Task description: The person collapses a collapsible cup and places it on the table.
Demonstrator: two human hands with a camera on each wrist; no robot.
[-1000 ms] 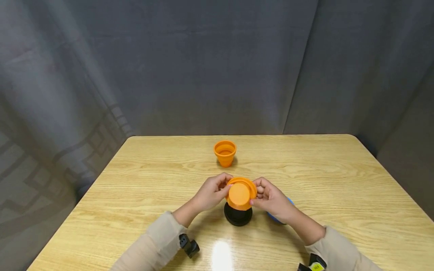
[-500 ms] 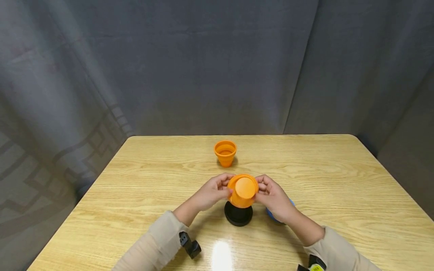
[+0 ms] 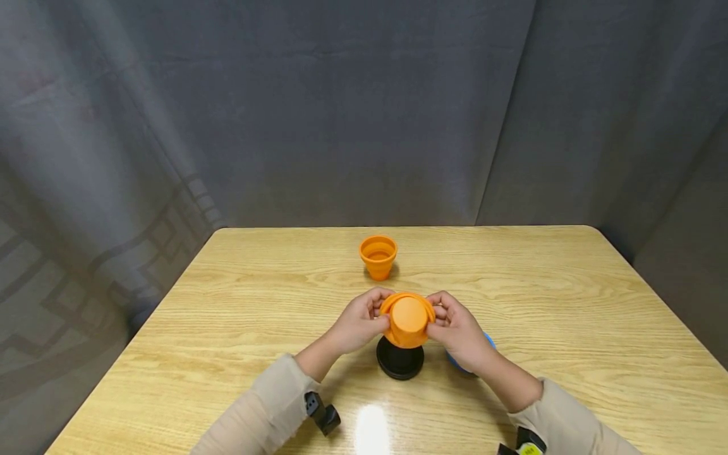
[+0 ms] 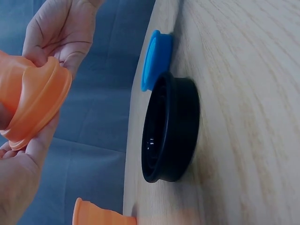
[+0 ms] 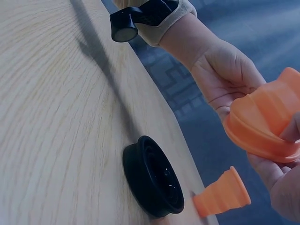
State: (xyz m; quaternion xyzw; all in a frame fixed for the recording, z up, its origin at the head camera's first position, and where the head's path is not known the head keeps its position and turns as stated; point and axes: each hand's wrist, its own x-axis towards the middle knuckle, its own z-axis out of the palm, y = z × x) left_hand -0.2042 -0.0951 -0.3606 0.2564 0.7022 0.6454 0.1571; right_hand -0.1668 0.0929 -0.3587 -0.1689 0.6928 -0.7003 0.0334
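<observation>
An orange collapsible cup (image 3: 408,319), its base turned up toward the head camera, is held between both hands above the table. My left hand (image 3: 359,321) pinches its left side, thumb against the wall and fingers at the rim. On the opposite side my right hand (image 3: 462,332) grips it the same way. In the left wrist view the wall of the cup (image 4: 35,96) is creased and bent near the rim. Below it a black collapsed cup (image 3: 400,359) lies on the table. A blue round collapsed cup (image 4: 157,60) is partly hidden behind my right hand in the head view.
A second orange cup (image 3: 378,258) stands upright and expanded farther back on the wooden table (image 3: 273,278). A grey curtain (image 3: 352,126) hangs behind the table's far edge. Each wrist carries a small black camera (image 3: 322,414).
The orange cup has risen slightly and shifted a little right. Its base tilted and stuck out more, then its wall creased near the rim. Both hands kept hold of it.
</observation>
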